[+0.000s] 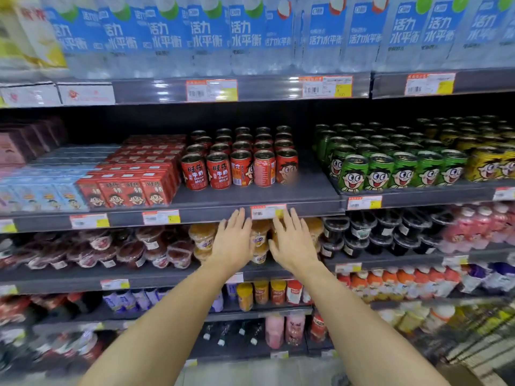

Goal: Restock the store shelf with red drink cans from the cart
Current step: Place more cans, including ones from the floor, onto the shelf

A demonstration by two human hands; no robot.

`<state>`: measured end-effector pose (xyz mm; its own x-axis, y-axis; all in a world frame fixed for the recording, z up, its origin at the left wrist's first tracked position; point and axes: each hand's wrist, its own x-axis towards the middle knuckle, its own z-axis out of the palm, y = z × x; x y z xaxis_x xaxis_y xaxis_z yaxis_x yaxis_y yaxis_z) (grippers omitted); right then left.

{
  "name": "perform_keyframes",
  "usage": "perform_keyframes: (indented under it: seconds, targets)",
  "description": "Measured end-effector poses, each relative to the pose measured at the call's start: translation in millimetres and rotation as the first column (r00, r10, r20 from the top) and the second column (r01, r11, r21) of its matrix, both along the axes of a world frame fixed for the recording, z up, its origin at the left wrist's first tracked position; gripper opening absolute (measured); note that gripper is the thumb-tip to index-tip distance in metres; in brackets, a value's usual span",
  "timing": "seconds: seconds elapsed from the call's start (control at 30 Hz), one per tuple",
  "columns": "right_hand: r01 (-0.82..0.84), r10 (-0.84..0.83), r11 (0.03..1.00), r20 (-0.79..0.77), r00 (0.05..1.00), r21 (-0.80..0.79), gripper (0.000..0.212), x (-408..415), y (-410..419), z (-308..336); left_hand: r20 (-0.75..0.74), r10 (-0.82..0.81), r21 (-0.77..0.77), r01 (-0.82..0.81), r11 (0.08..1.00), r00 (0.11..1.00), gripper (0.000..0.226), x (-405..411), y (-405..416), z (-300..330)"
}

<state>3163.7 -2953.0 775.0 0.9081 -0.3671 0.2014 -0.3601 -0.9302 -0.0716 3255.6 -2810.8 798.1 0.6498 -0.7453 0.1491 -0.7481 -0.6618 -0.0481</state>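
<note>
Several red drink cans stand in rows on the middle grey shelf, set back from its front edge. Bare shelf lies in front of them and to their right. My left hand and my right hand are held out side by side just below the shelf's front rail, fingers straight, palms facing away, and both hold nothing. Their fingertips reach the price-tag strip. The cart shows only as a wire edge at the lower right.
Red drink cartons sit left of the cans, green cans and yellow cans to the right. Blue-labelled water bottles fill the shelf above. Jelly cups and small bottles occupy the shelves below.
</note>
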Motion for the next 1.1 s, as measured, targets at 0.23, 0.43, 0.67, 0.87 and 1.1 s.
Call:
perform_keyframes:
  seconds: [0.23,0.43,0.67,0.87,1.1]
  targets:
    - [0.112,-0.048,0.980,-0.354,0.934,0.163,0.051,-58.3,81.5,-58.1,-0.083,-0.017,0.111,0.026,0.993,0.996,0.055,-85.0,78.6,-46.6]
    - [0.173,-0.023,0.960,-0.557,0.830,0.219,0.058,-105.8,160.5,-114.5,-0.207,0.020,0.212,0.025,0.977,0.978,0.052,-144.6,173.1,-94.6]
    - [0.160,0.027,0.945,-0.557,0.830,0.285,0.053,-160.6,222.2,-125.7,-0.252,0.075,0.305,0.005,0.952,0.965,0.045,-190.0,230.1,-128.3]
    - [0.196,0.032,0.932,-0.609,0.792,0.305,0.058,-193.0,224.4,-133.1,-0.295,0.070,0.343,0.038,0.939,0.953,0.045,-212.0,227.8,-148.4]
    - [0.295,0.016,0.887,-0.660,0.751,0.356,0.057,-209.9,193.0,-157.1,-0.336,0.072,0.422,0.081,0.903,0.939,0.042,-215.3,199.3,-168.8]
